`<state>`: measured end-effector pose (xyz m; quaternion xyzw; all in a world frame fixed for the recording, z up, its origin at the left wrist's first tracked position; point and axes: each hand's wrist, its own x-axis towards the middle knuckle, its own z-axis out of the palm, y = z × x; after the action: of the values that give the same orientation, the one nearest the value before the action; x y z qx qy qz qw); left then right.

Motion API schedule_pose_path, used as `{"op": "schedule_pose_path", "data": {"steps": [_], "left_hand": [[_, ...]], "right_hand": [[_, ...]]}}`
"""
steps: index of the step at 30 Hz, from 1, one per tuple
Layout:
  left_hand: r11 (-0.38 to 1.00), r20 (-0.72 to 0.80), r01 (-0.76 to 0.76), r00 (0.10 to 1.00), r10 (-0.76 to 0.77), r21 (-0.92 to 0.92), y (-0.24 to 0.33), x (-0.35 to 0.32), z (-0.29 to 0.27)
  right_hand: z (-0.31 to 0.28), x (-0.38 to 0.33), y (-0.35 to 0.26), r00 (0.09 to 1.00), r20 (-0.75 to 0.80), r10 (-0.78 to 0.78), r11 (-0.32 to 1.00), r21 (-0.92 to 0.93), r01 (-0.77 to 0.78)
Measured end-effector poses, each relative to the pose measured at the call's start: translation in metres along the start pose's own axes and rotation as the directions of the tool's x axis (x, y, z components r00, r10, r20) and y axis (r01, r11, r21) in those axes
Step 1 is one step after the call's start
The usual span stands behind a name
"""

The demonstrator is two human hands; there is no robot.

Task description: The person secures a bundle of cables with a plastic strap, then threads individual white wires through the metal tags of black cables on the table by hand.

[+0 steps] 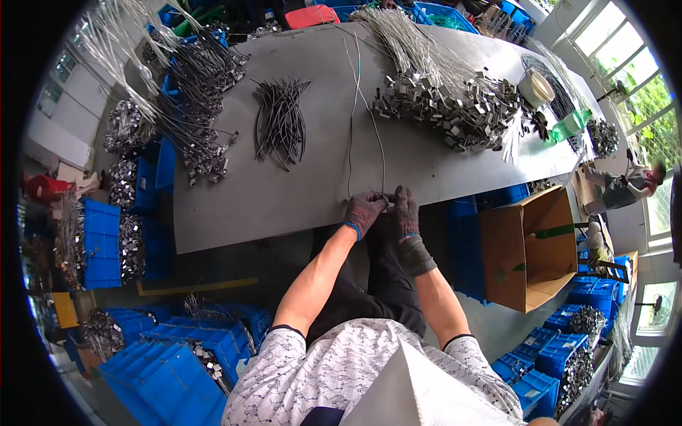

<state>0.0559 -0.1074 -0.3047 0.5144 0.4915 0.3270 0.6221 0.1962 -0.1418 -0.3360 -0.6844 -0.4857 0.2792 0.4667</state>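
Both of my hands are in dark knit gloves at the table's near edge. My left hand [364, 213] is closed, its fingertips pinching near the lower end of a thin wire cable [382, 153]. Close beside it, my right hand [406, 215] is closed around the same end, where a short dark piece shows between the fingers. Dark lower lengths and thinner upper lengths of cable run up the table and cross near the top. Another cable length [350, 145] comes down next to my left hand. The fingers hide the exact ends.
On the grey table [234, 206] lies a pile of short black tubes [280, 121]. Cables with metal clips [455, 106] are heaped at right, with more [206, 135] at left. A green bottle [570, 126], a cardboard box [529, 248] and blue crates [103, 241] stand around; another person [629, 186] is at far right.
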Motion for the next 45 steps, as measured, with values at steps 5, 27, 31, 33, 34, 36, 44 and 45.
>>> {"op": "schedule_pose_path", "data": {"steps": [5,27,31,33,34,36,44,45], "left_hand": [[0.975,0.029,0.198,0.980,-0.196,-0.101,0.016,0.038,-0.031],[0.447,-0.544,0.459,0.835,0.077,0.768,-0.007,0.099,-0.195],[0.395,-0.443,0.419,0.896,-0.034,0.817,-0.009,0.114,-0.213],[0.391,-0.423,0.394,0.906,-0.013,0.832,0.003,0.117,-0.201],[0.385,-0.402,0.371,0.916,0.000,0.845,0.011,0.119,-0.191],[0.423,-0.432,0.361,0.898,0.082,0.831,0.011,0.124,-0.191],[0.517,-0.566,0.436,0.816,0.118,0.737,-0.073,0.167,-0.267],[0.530,-0.558,0.421,0.821,0.122,0.736,-0.073,0.178,-0.252]], "right_hand": [[-0.002,0.074,-0.033,0.971,0.090,0.222,0.945,0.226,-0.237],[-0.016,0.119,-0.036,0.911,0.172,0.375,0.623,0.681,-0.385],[-0.018,0.093,-0.028,0.871,0.336,0.359,0.037,0.927,-0.373],[-0.033,0.089,-0.007,0.818,0.265,0.511,0.039,0.943,-0.330],[-0.046,0.085,0.005,0.786,0.333,0.521,-0.026,0.927,-0.375],[-0.056,0.055,0.004,0.953,0.152,0.264,0.795,0.525,-0.304],[-0.122,-0.099,0.012,0.949,0.000,-0.314,0.921,-0.242,0.305],[-0.139,-0.121,0.049,0.989,-0.131,0.068,0.997,-0.034,-0.073]]}}
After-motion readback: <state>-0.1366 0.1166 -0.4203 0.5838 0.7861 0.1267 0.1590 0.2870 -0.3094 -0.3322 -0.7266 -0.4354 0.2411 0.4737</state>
